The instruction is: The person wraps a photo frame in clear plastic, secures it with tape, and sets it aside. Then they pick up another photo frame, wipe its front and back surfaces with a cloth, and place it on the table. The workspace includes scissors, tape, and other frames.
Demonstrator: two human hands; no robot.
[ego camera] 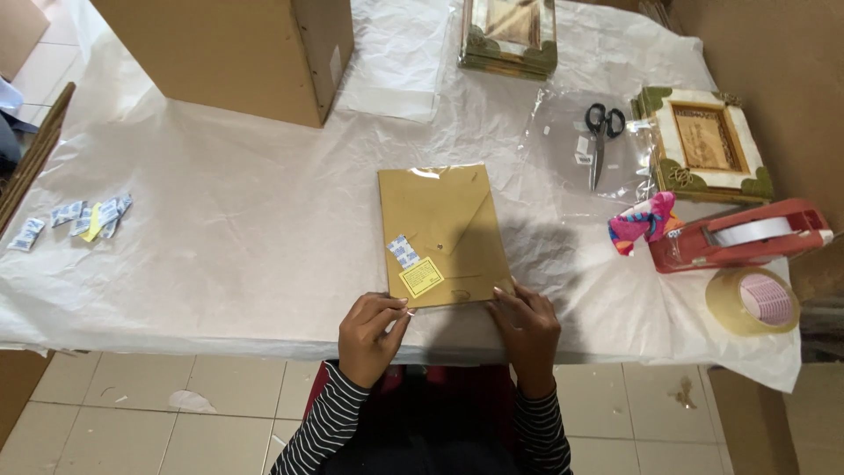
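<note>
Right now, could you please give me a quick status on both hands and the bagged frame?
Left hand and right hand pinching near edge of bagged brown frame back. Frame flat on white paper cover. Scissors and red tape dispenser lie apart, right side.

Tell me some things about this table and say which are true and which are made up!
1. Both hands, left hand and right hand, touch the brown bagged frame. True.
2. The scissors are in the right hand. False: they lie on clear plastic.
3. A red tape dispenser sits on the right. True.
4. The cardboard box lies on the floor. False: it stands on the table.
</note>
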